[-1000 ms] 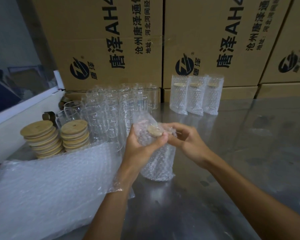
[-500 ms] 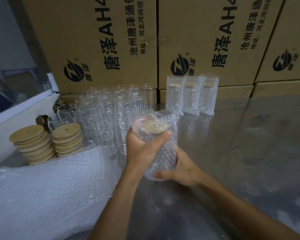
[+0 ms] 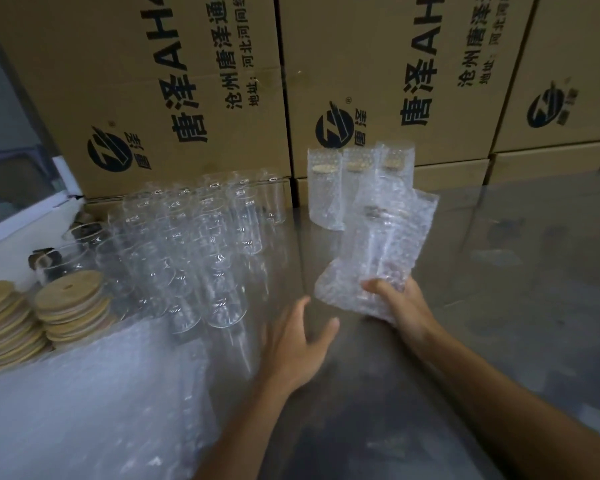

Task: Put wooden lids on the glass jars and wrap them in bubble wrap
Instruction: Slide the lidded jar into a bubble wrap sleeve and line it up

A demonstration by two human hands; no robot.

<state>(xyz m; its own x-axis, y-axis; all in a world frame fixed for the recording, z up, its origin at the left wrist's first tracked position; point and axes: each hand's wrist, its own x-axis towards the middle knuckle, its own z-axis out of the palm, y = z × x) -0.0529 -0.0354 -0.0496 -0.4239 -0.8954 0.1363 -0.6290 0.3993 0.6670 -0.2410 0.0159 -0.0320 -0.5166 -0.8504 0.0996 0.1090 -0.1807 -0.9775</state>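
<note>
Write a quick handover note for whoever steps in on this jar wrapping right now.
Right hand grips the wrapped jar by its base, off the table. Left hand is open, holding nothing.
Done: three wrapped jars standing by the cardboard boxes.
Left: set this one beside them, then lid and wrap the bare glass jars. Wooden lids are stacked at the left, bubble wrap in front of them.
</note>
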